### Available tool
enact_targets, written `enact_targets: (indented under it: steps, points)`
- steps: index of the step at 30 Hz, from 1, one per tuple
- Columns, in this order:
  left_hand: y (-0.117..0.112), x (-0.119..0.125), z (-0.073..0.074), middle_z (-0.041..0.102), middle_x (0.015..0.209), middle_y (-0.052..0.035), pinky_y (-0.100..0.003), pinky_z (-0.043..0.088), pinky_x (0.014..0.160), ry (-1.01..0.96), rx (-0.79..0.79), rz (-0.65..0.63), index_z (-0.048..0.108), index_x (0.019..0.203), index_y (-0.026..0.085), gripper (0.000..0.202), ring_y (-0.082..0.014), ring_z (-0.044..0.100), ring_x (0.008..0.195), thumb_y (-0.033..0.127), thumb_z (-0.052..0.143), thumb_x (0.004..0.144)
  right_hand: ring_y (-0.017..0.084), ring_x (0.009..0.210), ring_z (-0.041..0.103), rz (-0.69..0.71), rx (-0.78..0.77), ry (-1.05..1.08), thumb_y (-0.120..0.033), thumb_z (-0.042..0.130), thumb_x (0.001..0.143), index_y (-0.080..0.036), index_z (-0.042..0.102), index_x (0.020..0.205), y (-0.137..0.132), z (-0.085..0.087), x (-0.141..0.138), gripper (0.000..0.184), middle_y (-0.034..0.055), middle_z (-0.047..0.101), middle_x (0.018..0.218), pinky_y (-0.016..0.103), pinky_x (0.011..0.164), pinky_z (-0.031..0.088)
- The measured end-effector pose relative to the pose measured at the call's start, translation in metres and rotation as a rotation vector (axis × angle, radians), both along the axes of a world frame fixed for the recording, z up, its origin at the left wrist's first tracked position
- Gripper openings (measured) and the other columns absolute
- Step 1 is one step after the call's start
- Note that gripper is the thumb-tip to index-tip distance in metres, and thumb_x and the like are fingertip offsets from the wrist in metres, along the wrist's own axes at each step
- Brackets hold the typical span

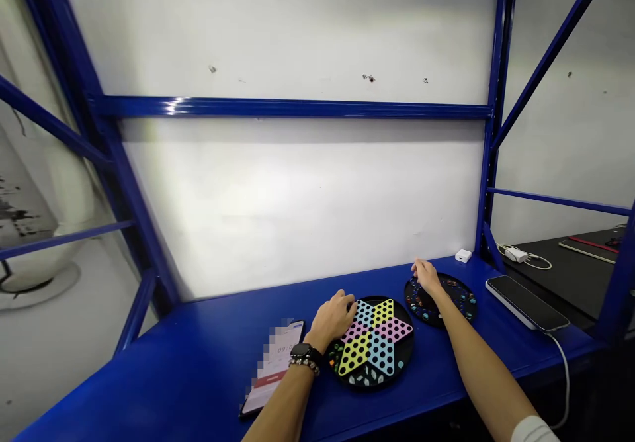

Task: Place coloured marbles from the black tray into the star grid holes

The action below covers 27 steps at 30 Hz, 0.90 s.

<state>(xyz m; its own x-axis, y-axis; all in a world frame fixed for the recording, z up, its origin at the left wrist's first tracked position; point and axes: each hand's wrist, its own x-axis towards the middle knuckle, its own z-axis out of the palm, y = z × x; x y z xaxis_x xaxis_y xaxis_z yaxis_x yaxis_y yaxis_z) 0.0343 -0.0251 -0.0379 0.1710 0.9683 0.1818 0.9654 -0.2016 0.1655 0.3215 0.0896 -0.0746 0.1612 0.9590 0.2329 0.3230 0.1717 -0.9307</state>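
A round black game tray (407,357) lies on the blue shelf, carrying a star-shaped Chinese checkers board (371,331) with yellow, pink and light blue sections full of dark holes. My left hand (335,317) rests at the tray's upper left, its fingers curled beside the star; what they hold, if anything, is hidden. Clear and coloured marbles (367,377) sit in the tray's outer gaps. My right hand (425,275) is over the far left rim of a second round black tray (443,298) with small, mostly blue marbles around it. Its fingers are closed, their contents too small to make out.
A phone (275,369) with a lit timer screen lies left of my left forearm. On the right are a dark-screened phone (526,302) on a white block with a cable and a small white case (463,256). Blue metal posts and a crossbar (297,107) frame the white wall.
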Motion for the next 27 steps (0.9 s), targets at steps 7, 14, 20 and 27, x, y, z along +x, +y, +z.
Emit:
enact_targets:
  steps: [7, 14, 20, 27]
  points:
    - [-0.002, 0.001, 0.003, 0.071, 0.101, -0.0099, -0.031, 0.049, 0.075, -0.008, -0.024, -0.016, 0.075, 0.088, 0.023, 0.046, -0.0244, 0.069, 0.090, 0.038, 0.034, 0.101, 0.017, 0.059, 0.055, 0.017, 0.001, -0.015, -0.057, 0.042, 0.086, -0.020, 0.061, 0.067, 0.001, -0.002, 0.001, 0.045, 0.0019, 0.061, 0.063, 0.028, 0.059, 0.043]
    - [0.000, 0.001, 0.003, 0.073, 0.100, -0.0122, -0.032, 0.049, 0.074, 0.015, -0.027, -0.017, 0.073, 0.073, 0.021, 0.053, -0.0256, 0.070, 0.086, 0.040, 0.032, 0.101, 0.017, 0.059, 0.055, 0.038, -0.013, -0.025, -0.055, 0.040, 0.087, -0.021, 0.060, 0.067, 0.002, -0.003, 0.000, 0.045, 0.0009, 0.059, 0.063, 0.027, 0.058, 0.042]
    - [0.003, 0.000, 0.000, 0.074, 0.086, -0.0136, -0.032, 0.046, 0.070, -0.010, 0.002, 0.013, 0.066, 0.061, 0.020, 0.056, -0.0259, 0.069, 0.078, 0.044, 0.034, 0.100, 0.017, 0.060, 0.054, 0.053, 0.017, -0.046, -0.056, 0.038, 0.089, -0.022, 0.057, 0.066, -0.008, 0.007, -0.005, 0.045, 0.0010, 0.058, 0.063, 0.027, 0.058, 0.040]
    - [0.010, -0.007, -0.003, 0.064, 0.065, -0.0084, -0.031, 0.040, 0.066, -0.130, 0.067, 0.026, 0.051, 0.052, 0.022, 0.056, -0.0205, 0.061, 0.065, 0.042, 0.031, 0.100, 0.018, 0.063, 0.054, 0.125, 0.129, -0.088, -0.054, 0.034, 0.094, -0.022, 0.056, 0.064, -0.023, 0.022, -0.031, 0.050, 0.0018, 0.057, 0.063, 0.028, 0.062, 0.039]
